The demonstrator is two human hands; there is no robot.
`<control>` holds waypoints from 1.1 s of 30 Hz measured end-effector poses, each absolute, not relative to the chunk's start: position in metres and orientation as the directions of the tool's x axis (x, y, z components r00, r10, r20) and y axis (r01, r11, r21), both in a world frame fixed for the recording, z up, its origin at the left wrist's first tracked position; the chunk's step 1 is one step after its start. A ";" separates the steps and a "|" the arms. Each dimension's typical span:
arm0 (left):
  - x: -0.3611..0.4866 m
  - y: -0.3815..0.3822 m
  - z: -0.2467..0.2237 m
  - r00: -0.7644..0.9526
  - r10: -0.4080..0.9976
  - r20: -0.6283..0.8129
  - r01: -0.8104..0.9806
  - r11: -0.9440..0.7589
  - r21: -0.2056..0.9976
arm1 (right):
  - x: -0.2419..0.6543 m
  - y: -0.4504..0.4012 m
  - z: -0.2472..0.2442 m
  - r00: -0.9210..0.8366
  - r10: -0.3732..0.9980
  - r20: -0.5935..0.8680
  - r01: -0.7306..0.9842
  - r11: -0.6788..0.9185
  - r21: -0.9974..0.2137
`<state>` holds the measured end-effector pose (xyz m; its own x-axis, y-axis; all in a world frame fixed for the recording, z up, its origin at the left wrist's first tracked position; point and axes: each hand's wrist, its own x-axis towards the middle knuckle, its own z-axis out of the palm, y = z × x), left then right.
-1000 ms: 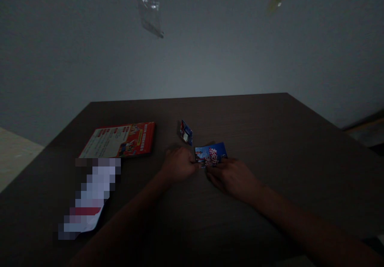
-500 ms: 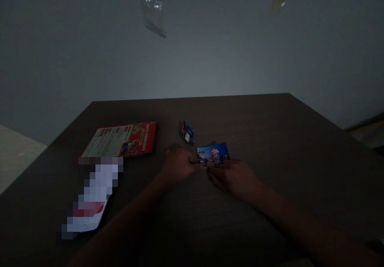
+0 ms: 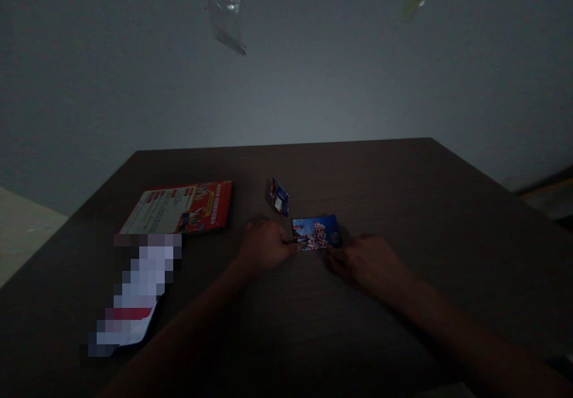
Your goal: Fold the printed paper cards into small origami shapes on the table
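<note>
A blue card or booklet (image 3: 317, 232) with white and red lettering lies flat on the dark table (image 3: 358, 177). My left hand (image 3: 266, 244) is closed at its left edge, the thumb pressed on the lower left corner. At the lower right corner rests my right hand (image 3: 369, 261), its fingers curled together and touching the edge. A small folded piece with blue and red print (image 3: 280, 197) stands partly raised behind my left hand.
On the left lies a red and white box or book (image 3: 206, 208), with a blurred pale object (image 3: 143, 290) in front of it. Clear plastic (image 3: 226, 13) hangs on the wall behind the table.
My right hand has slid to the right, off the front of the blue card, and more of the card shows. My left hand has hardly moved.
</note>
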<state>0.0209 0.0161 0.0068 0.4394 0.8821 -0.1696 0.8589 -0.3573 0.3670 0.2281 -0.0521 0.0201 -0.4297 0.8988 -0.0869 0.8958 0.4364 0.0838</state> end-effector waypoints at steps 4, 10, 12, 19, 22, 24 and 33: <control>0.022 0.017 0.008 0.440 0.882 -0.169 0.858 -0.357 0.368 | 0.234 -0.053 0.025 -0.373 0.919 -0.131 0.915 0.388 0.113; 0.022 0.016 0.011 0.430 0.883 -0.187 0.862 -0.339 0.378 | 0.246 -0.052 0.032 -0.302 0.930 -0.210 0.937 0.331 0.116; 0.021 0.015 0.010 0.433 0.883 -0.178 0.854 -0.339 0.396 | 0.249 -0.049 0.032 -0.291 0.937 -0.195 0.945 0.313 0.095; 0.020 0.010 0.003 0.435 0.900 -0.020 0.819 -0.386 0.425 | 0.258 -0.033 0.024 -0.219 0.973 -0.075 0.964 0.204 -0.169; 0.020 0.008 -0.001 0.422 0.905 0.051 0.816 -0.403 0.414 | 0.262 -0.026 0.016 -0.189 0.981 -0.032 0.920 0.166 -0.355; 0.020 0.007 -0.003 0.413 0.907 0.087 0.813 -0.410 0.413 | 0.263 -0.023 0.011 -0.199 0.980 -0.016 0.879 0.171 -0.446; 0.018 0.006 -0.010 0.434 0.881 0.188 0.753 -0.469 0.462 | 0.261 -0.020 0.003 -0.108 0.994 0.010 0.752 0.088 -0.653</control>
